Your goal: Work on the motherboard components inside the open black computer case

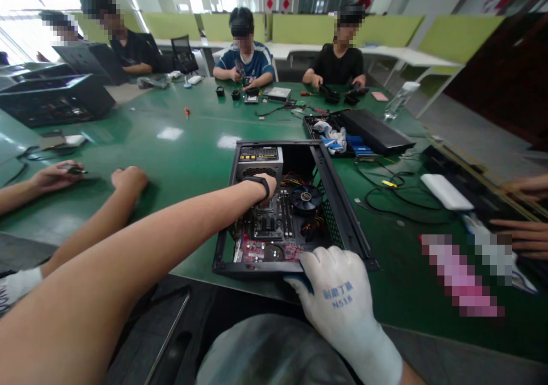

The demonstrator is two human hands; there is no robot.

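An opened black computer case (pixel 357 225) lies on the green table, its inside facing up. My left hand (pixel 269 186), bare with a black wristband, reaches into it beside the power supply (pixel 260 155) and above the motherboard (pixel 268 222). Its fingers are mostly hidden, so I cannot make out what they touch. A round black cooling fan (pixel 306 198) sits right of that hand. Along the near side is a red circuit board (pixel 257 250). My right hand (pixel 336 294), in a white glove, is closed around the case's near edge, fingers over the rim and thumb below.
At left, a co-worker's two hands (pixel 128 182) rest on the table, one with a small dark object. Black cables (pixel 385 194), a white pack (pixel 446 191) and another person's hand (pixel 522 238) are at right. A tray with gloves (pixel 331 136) and a bottle (pixel 400 101) stand beyond.
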